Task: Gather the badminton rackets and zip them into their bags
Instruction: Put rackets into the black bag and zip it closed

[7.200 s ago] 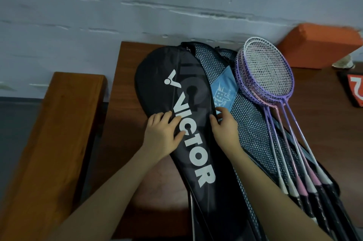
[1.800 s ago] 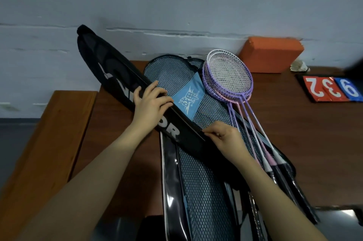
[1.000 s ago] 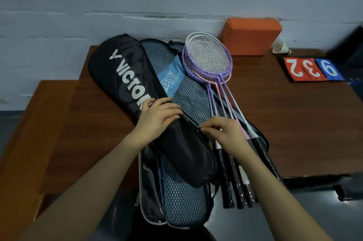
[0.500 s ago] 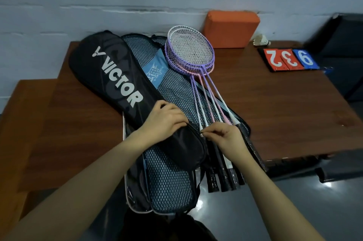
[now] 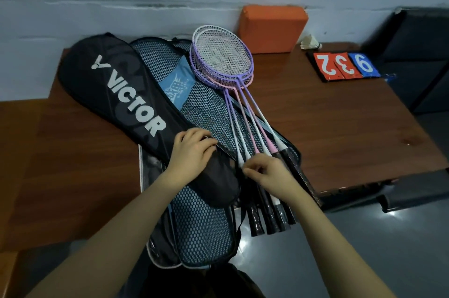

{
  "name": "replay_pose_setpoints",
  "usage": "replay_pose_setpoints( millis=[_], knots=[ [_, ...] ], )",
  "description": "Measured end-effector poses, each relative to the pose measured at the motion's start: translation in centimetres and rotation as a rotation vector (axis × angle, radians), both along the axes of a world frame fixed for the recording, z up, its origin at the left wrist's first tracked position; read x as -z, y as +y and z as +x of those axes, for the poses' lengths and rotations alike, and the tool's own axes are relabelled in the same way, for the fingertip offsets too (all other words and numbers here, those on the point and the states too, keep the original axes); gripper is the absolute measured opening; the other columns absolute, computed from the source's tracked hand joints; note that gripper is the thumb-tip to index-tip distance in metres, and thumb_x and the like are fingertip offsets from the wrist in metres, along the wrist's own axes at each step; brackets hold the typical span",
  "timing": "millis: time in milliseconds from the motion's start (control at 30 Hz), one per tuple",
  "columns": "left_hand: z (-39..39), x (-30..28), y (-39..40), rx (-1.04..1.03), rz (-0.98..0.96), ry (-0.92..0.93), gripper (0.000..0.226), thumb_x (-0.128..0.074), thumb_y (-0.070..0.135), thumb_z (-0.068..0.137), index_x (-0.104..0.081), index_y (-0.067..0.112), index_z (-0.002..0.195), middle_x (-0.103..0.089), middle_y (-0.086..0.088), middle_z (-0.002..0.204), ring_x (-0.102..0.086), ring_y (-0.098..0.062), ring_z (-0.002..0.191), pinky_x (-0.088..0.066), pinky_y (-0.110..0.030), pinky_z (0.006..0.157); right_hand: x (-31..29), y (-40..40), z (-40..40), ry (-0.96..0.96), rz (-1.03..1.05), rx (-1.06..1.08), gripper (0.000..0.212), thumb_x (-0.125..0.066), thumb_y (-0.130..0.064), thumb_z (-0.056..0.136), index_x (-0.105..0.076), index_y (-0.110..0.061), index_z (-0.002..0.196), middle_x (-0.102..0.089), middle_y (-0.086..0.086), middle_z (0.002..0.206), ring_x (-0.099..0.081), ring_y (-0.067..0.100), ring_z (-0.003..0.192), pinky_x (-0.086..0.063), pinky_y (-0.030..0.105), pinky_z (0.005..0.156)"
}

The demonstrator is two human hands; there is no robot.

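A black racket bag (image 5: 116,93) with white VICTOR lettering lies diagonally on the brown table (image 5: 340,122). My left hand (image 5: 194,152) presses down on its narrow lower part. My right hand (image 5: 269,173) pinches something small at the bag's right edge, beside the racket shafts; what it grips is too small to tell. Under the black bag lie mesh racket bags (image 5: 201,227) with a light blue label, their ends hanging over the table's front edge. Several purple and pink rackets (image 5: 223,57) are stacked on the mesh bags, black handles toward me.
An orange block (image 5: 272,28) stands against the wall at the back. A shuttlecock (image 5: 311,42) and red and blue number cards (image 5: 345,66) lie at the back right. A wooden bench (image 5: 14,176) adjoins the table on the left. A dark seat (image 5: 418,54) is at the far right.
The black bag was lifted on edge, then laid flat again. Both hands have slid down toward its narrow handle end, the right hand travelling along its right edge.
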State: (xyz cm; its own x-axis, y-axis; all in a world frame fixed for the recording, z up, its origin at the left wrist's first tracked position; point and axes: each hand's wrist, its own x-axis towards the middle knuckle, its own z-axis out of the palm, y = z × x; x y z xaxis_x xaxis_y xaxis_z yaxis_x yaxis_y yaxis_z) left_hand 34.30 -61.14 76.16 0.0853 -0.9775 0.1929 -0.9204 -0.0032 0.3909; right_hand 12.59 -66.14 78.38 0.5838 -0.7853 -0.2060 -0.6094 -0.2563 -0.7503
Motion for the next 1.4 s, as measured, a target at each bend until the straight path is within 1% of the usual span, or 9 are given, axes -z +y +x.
replay_pose_setpoints(
  millis=[233, 400, 567, 767, 867, 967, 1100, 1300, 1400],
  knots=[
    [3.8, 1.6, 3.9, -0.570, 0.240, 0.115, 0.061, -0.054, 0.036, 0.088, -0.032, 0.012, 0.140, -0.025, -0.021, 0.145, -0.026, -0.038, 0.129, -0.024, -0.051, 0.103, 2.3, -1.4, 8.5, 0.154, -0.213, -0.120, 0.051, -0.056, -0.035, 0.091, -0.041, -0.023, 0.138, -0.059, 0.005, 0.116, -0.057, 0.024, 0.102, -0.048, 0.038, 0.085],
    [5.9, 2.5, 4.4, -0.597, 0.298, 0.188, 0.069, -0.056, 0.041, 0.087, -0.029, 0.006, 0.139, -0.039, -0.022, 0.135, -0.041, -0.038, 0.118, -0.036, -0.045, 0.096, 3.3, -2.3, 13.4, 0.282, -0.251, -0.179, 0.064, -0.055, -0.029, 0.090, -0.024, -0.021, 0.146, -0.053, 0.014, 0.127, -0.055, 0.033, 0.109, -0.047, 0.043, 0.088],
    [6.6, 3.2, 4.3, -0.656, 0.273, 0.315, 0.070, -0.057, 0.043, 0.086, -0.029, 0.010, 0.141, -0.037, -0.017, 0.137, -0.034, -0.033, 0.123, -0.028, -0.042, 0.102, 3.4, -2.6, 14.9, 0.226, -0.211, -0.212, 0.065, -0.059, -0.024, 0.088, -0.027, -0.029, 0.144, -0.052, 0.010, 0.129, -0.056, 0.030, 0.110, -0.049, 0.044, 0.086],
    [6.1, 3.0, 6.6, -0.687, 0.020, 0.690, 0.063, -0.064, 0.022, 0.085, -0.033, 0.004, 0.138, -0.032, -0.017, 0.137, -0.040, -0.028, 0.124, -0.033, -0.030, 0.104, 2.1, -0.9, 15.5, 0.053, -0.068, -0.215, 0.063, -0.064, -0.019, 0.082, -0.038, -0.037, 0.136, -0.056, -0.003, 0.076, -0.058, 0.016, 0.065, -0.051, 0.032, 0.065],
    [6.2, 3.0, 8.2, -0.717, -0.024, 0.788, 0.062, -0.062, 0.021, 0.087, -0.032, 0.009, 0.140, -0.029, -0.011, 0.140, -0.039, -0.023, 0.126, -0.032, -0.030, 0.107, 2.2, 1.1, 15.9, -0.020, -0.057, -0.172, 0.058, -0.063, -0.018, 0.083, -0.042, -0.034, 0.134, -0.055, -0.006, 0.069, -0.055, 0.007, 0.059, -0.047, 0.022, 0.059],
    [6.2, 3.1, 9.9, -0.767, -0.005, 0.784, 0.058, -0.062, 0.026, 0.087, -0.037, 0.018, 0.139, -0.041, -0.009, 0.134, -0.048, -0.025, 0.117, -0.040, -0.041, 0.103, 2.8, 4.2, 16.4, 0.017, -0.223, -0.122, 0.051, -0.058, -0.022, 0.089, -0.041, -0.021, 0.137, -0.065, 0.002, 0.097, -0.063, 0.017, 0.085, -0.049, 0.029, 0.071],
    [6.0, 2.7, 12.3, -0.861, -0.047, 0.755, 0.053, -0.057, 0.026, 0.090, -0.039, 0.019, 0.138, -0.047, -0.007, 0.133, -0.045, -0.018, 0.121, -0.037, -0.036, 0.105, 3.3, 7.7, 17.4, -0.027, -0.259, -0.136, 0.051, -0.054, -0.021, 0.092, -0.038, -0.015, 0.140, -0.056, 0.005, 0.132, -0.057, 0.020, 0.113, -0.046, 0.033, 0.091],
    [8.3, 0.5, 14.5, -0.854, -0.194, 0.565, 0.039, -0.055, 0.015, 0.092, -0.050, 0.005, 0.129, -0.050, -0.014, 0.133, -0.046, -0.022, 0.123, -0.030, -0.020, 0.103, 2.4, 9.9, 20.3, -0.145, -0.115, -0.070, 0.052, -0.057, -0.022, 0.091, -0.039, -0.011, 0.139, -0.057, 0.010, 0.128, -0.057, 0.021, 0.112, -0.048, 0.037, 0.095],
    [10.1, -0.4, 15.6, -0.790, -0.199, 0.444, 0.036, -0.059, 0.009, 0.088, -0.055, -0.002, 0.123, -0.053, -0.022, 0.127, -0.050, -0.030, 0.119, -0.035, -0.030, 0.105, 2.1, 11.0, 21.9, -0.166, -0.070, -0.044, 0.053, -0.058, -0.021, 0.090, -0.039, -0.011, 0.138, -0.057, 0.009, 0.127, -0.056, 0.021, 0.111, -0.048, 0.038, 0.096]
  ],
)
